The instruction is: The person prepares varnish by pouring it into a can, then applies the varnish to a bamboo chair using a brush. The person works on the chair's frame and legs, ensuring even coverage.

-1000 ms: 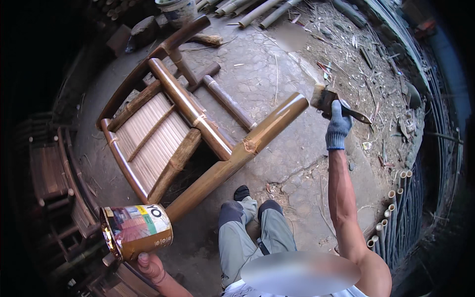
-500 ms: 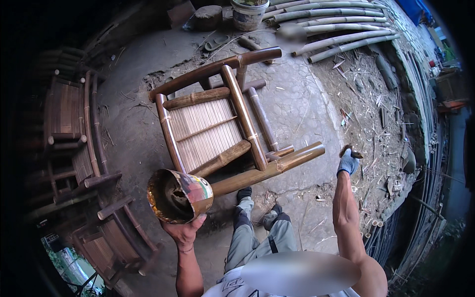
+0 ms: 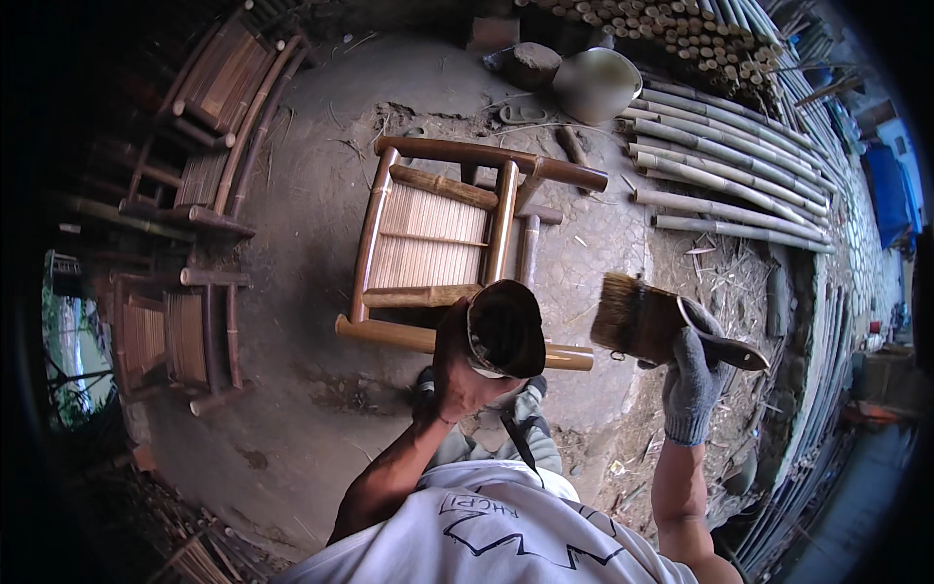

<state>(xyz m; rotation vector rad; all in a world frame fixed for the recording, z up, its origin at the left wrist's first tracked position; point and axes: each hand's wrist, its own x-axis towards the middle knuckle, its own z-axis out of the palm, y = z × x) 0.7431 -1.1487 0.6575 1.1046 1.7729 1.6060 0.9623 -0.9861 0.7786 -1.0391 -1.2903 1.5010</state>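
Observation:
My left hand (image 3: 465, 375) is wrapped round a paint-stained can (image 3: 530, 355), whose open mouth shows a dark inside. The can is held up in front of my body and hides part of the near rail of a bamboo chair (image 3: 428, 229). That chair has glossy brown poles and a pale slatted panel, and rests on the ground ahead of me. To the right, my right hand (image 3: 689, 389), in a grey knitted glove, grips a wide flat paintbrush (image 3: 657, 321). Its bristles point left toward the can and are apart from it. Brush and chair do not touch.
More brown bamboo chairs (image 3: 199, 175) stand along the left side. Loose bamboo poles (image 3: 730, 185) lie at the far right, with a stack of cut ends (image 3: 671, 34) behind. A bucket (image 3: 628, 73), a round block (image 3: 530, 63) and a slipper (image 3: 525, 115) are at the back.
The can has come rightward, in front of the chair's near rail. My right hand has raised the brush, whose bristles now show pointing left. The whole view has shifted.

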